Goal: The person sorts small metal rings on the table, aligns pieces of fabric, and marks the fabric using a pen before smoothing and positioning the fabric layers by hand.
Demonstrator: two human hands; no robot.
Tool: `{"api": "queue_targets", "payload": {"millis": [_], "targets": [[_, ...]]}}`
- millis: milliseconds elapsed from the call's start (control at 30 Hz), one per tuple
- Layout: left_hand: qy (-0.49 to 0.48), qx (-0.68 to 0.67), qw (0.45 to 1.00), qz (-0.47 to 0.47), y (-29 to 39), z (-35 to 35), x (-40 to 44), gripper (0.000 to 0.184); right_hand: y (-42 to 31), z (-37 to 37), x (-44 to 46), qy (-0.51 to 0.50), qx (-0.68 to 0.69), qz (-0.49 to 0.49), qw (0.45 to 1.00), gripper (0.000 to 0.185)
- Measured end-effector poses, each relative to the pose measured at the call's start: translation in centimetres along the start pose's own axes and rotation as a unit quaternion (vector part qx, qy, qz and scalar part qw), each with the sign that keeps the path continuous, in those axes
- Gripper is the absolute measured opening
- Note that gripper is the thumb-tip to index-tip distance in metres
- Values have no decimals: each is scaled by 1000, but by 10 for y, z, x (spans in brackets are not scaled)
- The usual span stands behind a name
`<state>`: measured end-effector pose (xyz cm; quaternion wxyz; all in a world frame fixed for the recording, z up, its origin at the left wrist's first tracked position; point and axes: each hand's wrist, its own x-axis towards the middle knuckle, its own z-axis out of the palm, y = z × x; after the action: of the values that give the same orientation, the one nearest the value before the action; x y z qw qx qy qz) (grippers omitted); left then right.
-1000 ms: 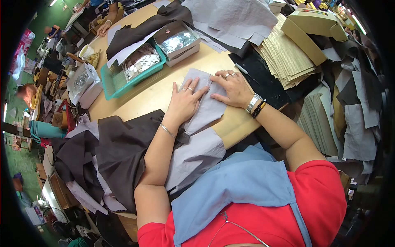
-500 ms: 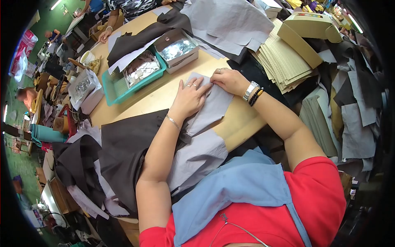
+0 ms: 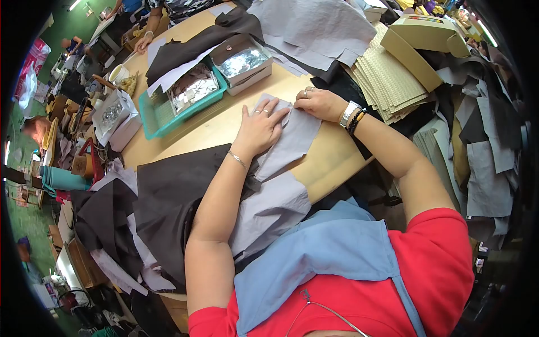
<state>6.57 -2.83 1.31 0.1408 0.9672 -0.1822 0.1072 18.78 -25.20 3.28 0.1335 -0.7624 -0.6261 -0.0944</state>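
A piece of light grey fabric (image 3: 295, 137) lies on the wooden table in front of me. My left hand (image 3: 259, 128) rests flat on its left side, fingers stretched out and a little apart, pressing the cloth down. At the fabric's upper part my right hand (image 3: 321, 104) has its fingertips pinched together, close to the left fingertips. Whatever small thing sits in that pinch is hidden by the fingers. Under my left forearm spreads dark cloth (image 3: 168, 180), and more crumpled grey cloth (image 3: 269, 208) hangs toward my apron.
Beyond my hands stand a teal basket (image 3: 151, 119) with white tags (image 3: 193, 90) and a box (image 3: 241, 62) of shiny pieces. Quilted cream sheets (image 3: 382, 84) are stacked to the right. Another person's hand (image 3: 144, 42) is at the table's far left edge.
My right hand has shifted slightly to the right, its fingertips now a bit farther from the left hand. The left hand stays on the fabric.
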Motion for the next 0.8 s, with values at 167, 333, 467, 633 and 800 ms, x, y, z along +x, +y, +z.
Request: {"api": "queue_targets", "payload": {"millis": [167, 333, 467, 633, 800], "targets": [[11, 11, 1000, 6, -1, 2, 0, 44, -21, 2, -4, 44, 49, 51, 997, 26], [36, 15, 999, 24, -3, 1, -3, 39, -21, 13, -6, 61, 75, 47, 994, 30], [44, 22, 998, 37, 0, -6, -10, 31, -21, 12, -6, 44, 69, 33, 996, 29], [24, 49, 997, 50, 1, -14, -19, 27, -20, 11, -5, 37, 37, 6, 999, 25], [34, 50, 996, 60, 4, -17, -26, 26, -25, 11, -5, -6, 15, 24, 1000, 25]]}}
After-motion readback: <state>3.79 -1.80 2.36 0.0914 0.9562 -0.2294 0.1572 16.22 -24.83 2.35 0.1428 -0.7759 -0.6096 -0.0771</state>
